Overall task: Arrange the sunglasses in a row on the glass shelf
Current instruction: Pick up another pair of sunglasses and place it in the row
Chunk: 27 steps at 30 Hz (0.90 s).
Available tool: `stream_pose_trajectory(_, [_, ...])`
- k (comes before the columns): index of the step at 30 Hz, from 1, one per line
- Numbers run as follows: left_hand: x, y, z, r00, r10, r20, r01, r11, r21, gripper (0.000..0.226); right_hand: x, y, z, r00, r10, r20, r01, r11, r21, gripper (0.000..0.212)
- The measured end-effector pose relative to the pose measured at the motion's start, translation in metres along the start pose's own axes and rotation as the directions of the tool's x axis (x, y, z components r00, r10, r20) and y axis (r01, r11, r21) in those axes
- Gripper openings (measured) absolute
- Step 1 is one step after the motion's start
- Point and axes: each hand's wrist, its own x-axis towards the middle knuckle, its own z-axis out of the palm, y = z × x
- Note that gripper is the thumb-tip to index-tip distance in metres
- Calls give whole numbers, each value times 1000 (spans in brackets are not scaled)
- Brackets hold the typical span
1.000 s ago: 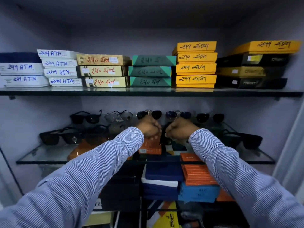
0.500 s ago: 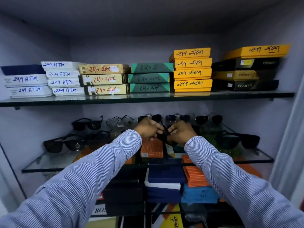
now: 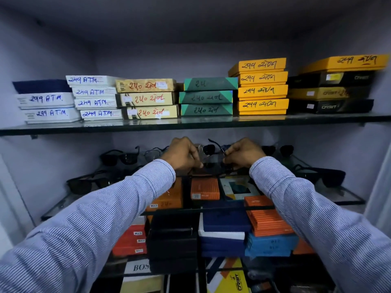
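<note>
A pair of dark sunglasses (image 3: 212, 163) is held between both hands above the middle of the glass shelf (image 3: 347, 197). My left hand (image 3: 183, 154) grips its left end and my right hand (image 3: 243, 153) grips its right end and temple. Behind my hands, more sunglasses stand in a back row, with a black pair (image 3: 119, 157) at the left and a dark pair (image 3: 277, 150) at the right. Two larger black pairs lie nearer the front, one at the left (image 3: 86, 183) and one at the right (image 3: 323, 176).
The upper glass shelf (image 3: 190, 125) carries stacks of labelled boxes in white, beige, green, yellow and black. Below the sunglasses shelf, orange, navy, blue and black boxes (image 3: 224, 227) are piled up. Cabinet walls close in on both sides.
Both hands have lifted the dark pair up and back toward the rear row, and the hands have spread a little apart. The view has tilted downward.
</note>
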Motion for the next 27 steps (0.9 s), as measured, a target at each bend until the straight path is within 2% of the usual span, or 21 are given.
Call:
stream_pose_trajectory(3, [0, -6, -5, 990, -139, -7, 137, 986, -91, 18, 1, -2, 3, 999, 26, -35, -29, 995, -95, 11])
stream_pose_trajectory(6, [-1, -13, -12, 961, -272, 50, 277, 946, -167, 24, 1, -5, 5, 999, 39, 31, -34, 986, -161, 25])
stream_pose_trajectory(8, [0, -19, -12, 949, -311, 51, 315, 934, -165, 21, 1, -7, 6, 996, 56, 70, -43, 982, -182, 29])
stream_pose_trajectory(20, [3, -29, -1, 960, -274, 57, 272, 961, 39, 24, -5, -6, 18, 984, 107, 144, -81, 981, -178, 23])
stream_pose_trajectory(27, [7, -28, 4, 968, -245, 56, 241, 968, 70, 19, -7, -3, 17, 982, 110, 154, -83, 981, -173, 24])
